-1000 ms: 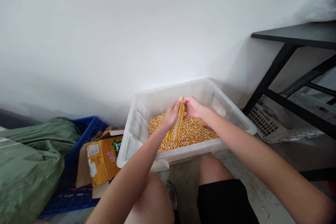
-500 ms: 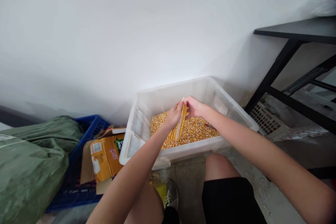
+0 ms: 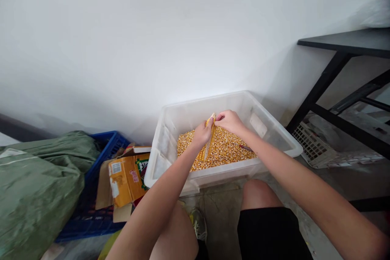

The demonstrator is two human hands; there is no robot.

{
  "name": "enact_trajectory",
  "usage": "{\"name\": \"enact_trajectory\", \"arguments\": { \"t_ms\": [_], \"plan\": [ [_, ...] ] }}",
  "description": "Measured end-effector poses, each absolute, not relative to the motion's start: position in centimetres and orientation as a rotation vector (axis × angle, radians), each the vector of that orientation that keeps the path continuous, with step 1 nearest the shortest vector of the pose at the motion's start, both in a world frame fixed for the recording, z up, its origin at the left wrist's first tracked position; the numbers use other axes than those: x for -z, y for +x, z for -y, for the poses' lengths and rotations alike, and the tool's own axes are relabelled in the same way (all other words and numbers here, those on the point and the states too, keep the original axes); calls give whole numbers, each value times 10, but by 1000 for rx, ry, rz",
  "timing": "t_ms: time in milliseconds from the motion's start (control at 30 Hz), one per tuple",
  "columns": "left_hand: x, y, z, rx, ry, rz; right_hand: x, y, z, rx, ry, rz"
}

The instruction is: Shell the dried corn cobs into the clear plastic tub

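Note:
My left hand (image 3: 203, 133) is wrapped round an ear of corn (image 3: 210, 144) that tilts over a translucent plastic tub (image 3: 224, 174). Yellow kernels line the ear's sides, and a pale stripe bare of kernels runs along it. At its upper tip, the thumb and fingers of my right hand (image 3: 228, 121) are closed against the ear; the exact contact is partly hidden. Loose corn kernels (image 3: 227, 150) cover the tub's bottom beneath both hands. On the kernels, near my right forearm, lies a thin tool (image 3: 246, 147) with a reddish part, its kind unclear.
A blue crate (image 3: 91, 223) with a green sack (image 3: 39, 195) and a torn orange cardboard box (image 3: 126, 178) stand left of the tub. At right are a black metal-framed table (image 3: 338, 42) and a pale plastic basket (image 3: 310, 144). A white wall (image 3: 183, 28) rises behind.
My right hand has shifted from alongside the ear to its upper tip, with the fingers drawn closer together. My left hand keeps its hold. The whole view has shifted slightly.

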State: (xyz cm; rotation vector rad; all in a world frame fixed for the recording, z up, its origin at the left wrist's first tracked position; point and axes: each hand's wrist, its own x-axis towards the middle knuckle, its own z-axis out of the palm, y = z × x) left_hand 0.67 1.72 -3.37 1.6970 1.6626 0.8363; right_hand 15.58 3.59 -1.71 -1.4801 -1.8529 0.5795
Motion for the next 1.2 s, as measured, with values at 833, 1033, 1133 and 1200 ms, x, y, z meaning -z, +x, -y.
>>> {"name": "enact_trajectory", "arguments": {
  "t_ms": [833, 1033, 1133, 1200],
  "plan": [
    [34, 12, -18, -949, 1686, -1701, 25, 149, -39, -619, -1118, 1834],
    [37, 8, -24, -1040, 1603, -1591, 27, 150, -43, -959, -1041, 1718],
    [34, 7, -26, -1056, 1591, -1540, 23, 152, -42, -1131, -999, 1550],
    [31, 8, -26, -1058, 1606, -1518, 21, 153, -40, -1084, -1006, 1529]
  ]
}}
